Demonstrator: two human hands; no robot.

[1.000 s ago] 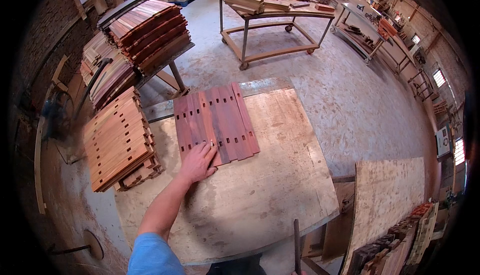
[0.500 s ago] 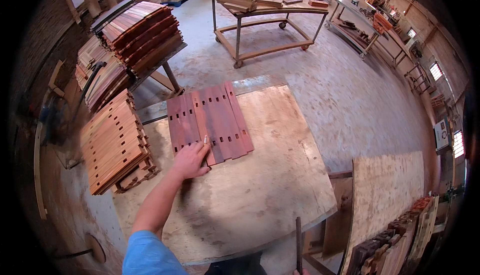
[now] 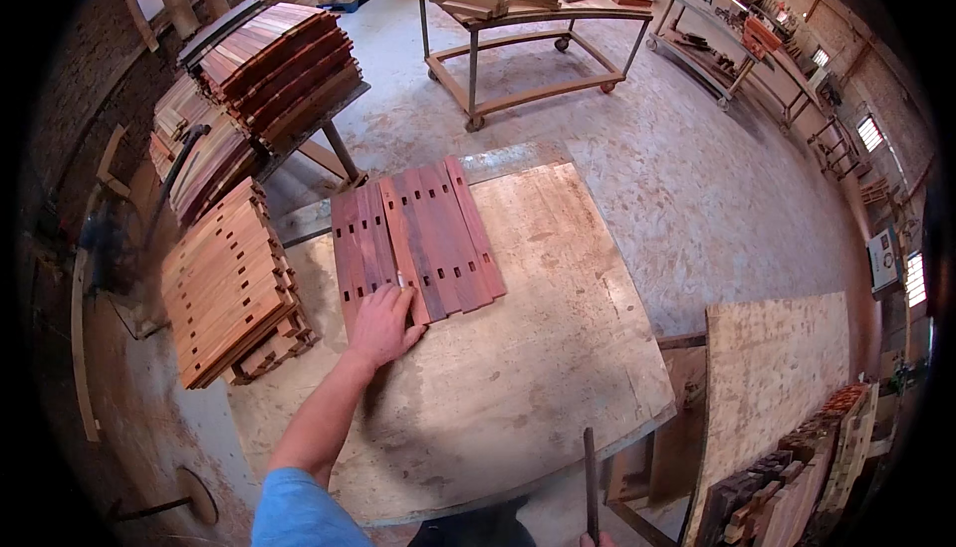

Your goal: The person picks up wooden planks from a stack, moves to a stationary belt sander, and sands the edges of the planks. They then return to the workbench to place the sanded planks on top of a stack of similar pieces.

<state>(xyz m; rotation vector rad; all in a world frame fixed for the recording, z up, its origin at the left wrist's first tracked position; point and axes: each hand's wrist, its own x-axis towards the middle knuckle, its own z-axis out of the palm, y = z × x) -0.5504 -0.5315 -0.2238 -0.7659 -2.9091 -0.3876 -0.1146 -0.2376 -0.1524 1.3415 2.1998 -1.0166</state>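
My left hand (image 3: 381, 326) lies at the near end of several reddish-brown slats (image 3: 438, 228) with rectangular slots. Its fingers rest on top and the thumb is at the near edge, gripping a slat end. A small white stick, looking like a cigarette (image 3: 401, 279), pokes out between the fingers. The slats lie side by side on a plywood-topped table (image 3: 518, 388), with a narrow gap between the left ones and the rest. At the lower edge, my right hand (image 3: 597, 540) barely shows, closed around a long, thin dark bar (image 3: 591, 482) held upright.
Left of the table stands a stack of lighter slotted panels (image 3: 224, 283). Behind it, tall piles of reddish slats (image 3: 284, 74) rest on a stand. A wheeled table (image 3: 538, 21) carries timber at the back. A plywood sheet (image 3: 772, 368) and wood offcuts (image 3: 797, 477) stand at the right.
My left hand has shifted slightly left, and the gap between the left slats and the others has widened. The dark bar in my right hand has barely moved.
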